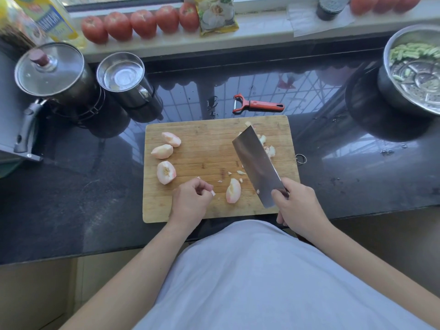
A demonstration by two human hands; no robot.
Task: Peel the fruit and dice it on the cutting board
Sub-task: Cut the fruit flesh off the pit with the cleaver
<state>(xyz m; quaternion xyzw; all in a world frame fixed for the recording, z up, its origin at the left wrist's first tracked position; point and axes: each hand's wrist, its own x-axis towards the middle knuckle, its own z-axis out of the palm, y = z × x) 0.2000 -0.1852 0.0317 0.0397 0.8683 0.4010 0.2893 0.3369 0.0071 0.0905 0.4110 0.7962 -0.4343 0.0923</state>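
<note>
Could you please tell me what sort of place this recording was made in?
Most likely a home kitchen: a dark stone countertop under a windowsill lined with tomatoes, a lidded pot and steel cup at the left, and a wooden cutting board holding peeled fruit pieces.

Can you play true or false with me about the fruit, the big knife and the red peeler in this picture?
1. The right hand holds the cleaver. True.
2. The red peeler lies on the cutting board. False: it lies on the dark counter behind the board.
3. The left hand pinches a small bit of fruit in its fingers. True.
4. All the fruit is diced. False: four big peeled wedges remain, with small pieces beside the blade.
5. Red tomatoes sit on the windowsill. True.
</note>
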